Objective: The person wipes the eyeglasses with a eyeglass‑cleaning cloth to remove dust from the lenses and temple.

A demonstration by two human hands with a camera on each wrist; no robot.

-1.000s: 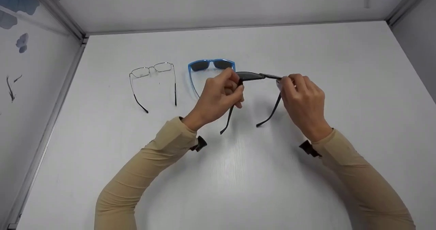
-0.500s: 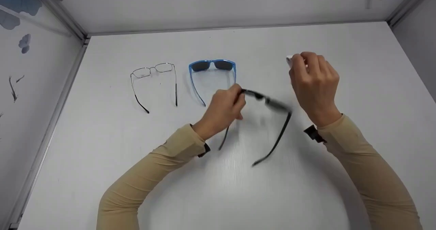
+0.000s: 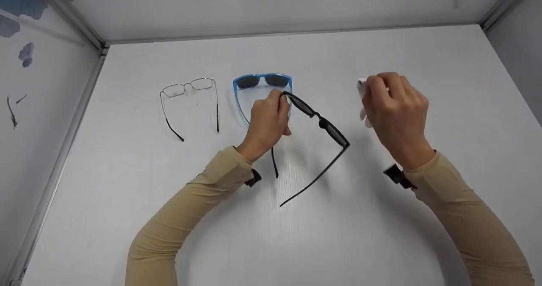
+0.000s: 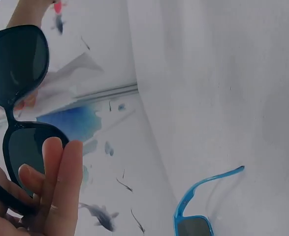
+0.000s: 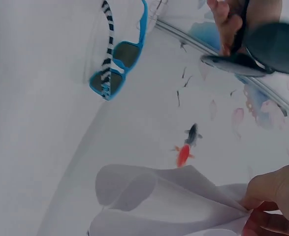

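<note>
My left hand (image 3: 266,123) grips a pair of black sunglasses (image 3: 334,133) by its left hinge corner, above the table. The frame slants down to the right with both temples unfolded; in the left wrist view its dark lenses (image 4: 18,64) face the camera. Off to the right, my right hand (image 3: 400,112) pinches a white cloth (image 5: 169,201), apart from the sunglasses. Only a bit of that cloth shows past the fingers in the head view. Blue sunglasses (image 3: 262,75) lie just behind my left hand, which partly covers their temples.
Thin metal-framed eyeglasses (image 3: 188,87) lie unfolded at the left of the white table (image 3: 322,243). Pale walls with painted fish and flowers enclose the table at the back and sides.
My right hand has drawn away to the right from the black sunglasses, taking the cloth along. The sunglasses' right end has swung down towards me in my left hand.
</note>
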